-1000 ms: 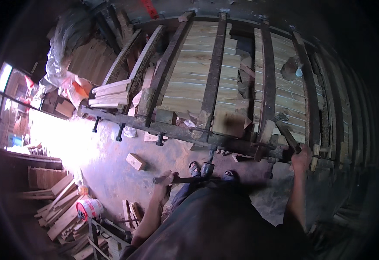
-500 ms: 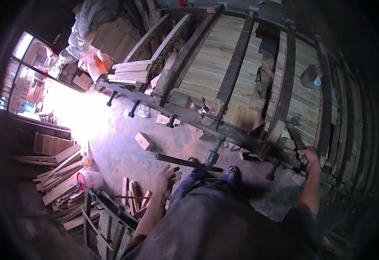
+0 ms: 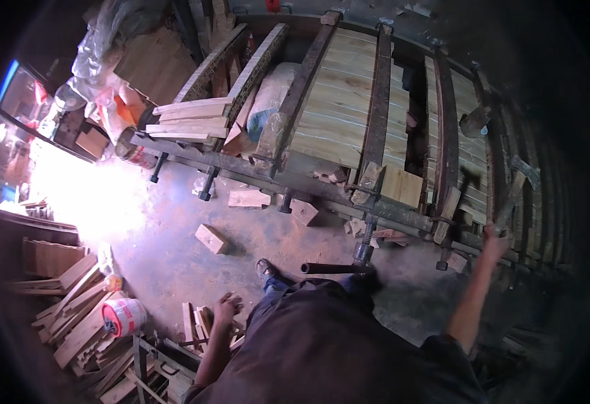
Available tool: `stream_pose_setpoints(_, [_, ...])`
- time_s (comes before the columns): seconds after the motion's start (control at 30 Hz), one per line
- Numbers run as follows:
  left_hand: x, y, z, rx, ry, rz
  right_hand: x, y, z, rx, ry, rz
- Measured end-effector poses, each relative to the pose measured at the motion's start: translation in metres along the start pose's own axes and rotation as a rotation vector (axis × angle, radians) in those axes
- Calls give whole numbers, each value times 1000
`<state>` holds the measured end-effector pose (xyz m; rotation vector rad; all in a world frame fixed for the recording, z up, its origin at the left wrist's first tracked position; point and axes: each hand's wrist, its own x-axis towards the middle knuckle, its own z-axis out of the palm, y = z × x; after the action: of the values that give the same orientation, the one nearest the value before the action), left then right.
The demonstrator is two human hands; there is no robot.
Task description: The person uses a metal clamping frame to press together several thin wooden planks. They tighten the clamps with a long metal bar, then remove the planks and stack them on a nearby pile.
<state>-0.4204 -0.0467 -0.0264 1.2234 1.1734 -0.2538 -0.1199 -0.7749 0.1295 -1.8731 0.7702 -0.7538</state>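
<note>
My right hand [image 3: 498, 237] is wrapped round the wooden handle of a hammer [image 3: 512, 200], its metal head raised over the dark bars at the right end of the clamping rack. My left hand [image 3: 226, 308] hangs low at my side, holding nothing visible, its fingers loosely bent and apart. Wood strips with pale seams form panels [image 3: 335, 91] under the rack's dark crossbars [image 3: 377, 101]. A screw clamp [image 3: 362, 252] with a long bar handle [image 3: 328, 268] sticks out toward my body. Small wood blocks [image 3: 402, 185] are wedged along the rack's near rail [image 3: 241, 163].
Loose wood blocks [image 3: 211, 239] lie on the floor between the rack and me. At left are piled boards [image 3: 82, 306], a white and red bucket [image 3: 123, 316] and a metal frame [image 3: 167, 353]. Short strips [image 3: 190, 114] are stacked on the rack's left end. Bright light glares near the window.
The hammer has swung up and to the right in my right hand. My left hand has dropped lower and further left, its fingers more bent. My view and feet have shifted.
</note>
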Motion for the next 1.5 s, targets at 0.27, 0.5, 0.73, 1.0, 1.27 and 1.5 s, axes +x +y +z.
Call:
stream_pose_setpoints(0.27, [128,39,-138,108,83,113,-175,-204,98,397,-144,79])
stream_pose_setpoints(0.5, [149,190,-30,309,-86,364,-182,-293,140,300,44,-347])
stream_pose_setpoints(0.73, [148,294,13,485,-205,639,-132,-252,360,418,145,-242])
stream_pose_setpoints(1.0, [198,408,-1,291,58,784,-140,-146,496,-594,-452,26])
stream_pose_setpoints(1.27, [247,498,122,431,-287,851,-125,-272,541,363,-134,-98])
stream_pose_setpoints(1.5, [233,561,286,579,-613,903,-137,-51,585,-589,-427,304])
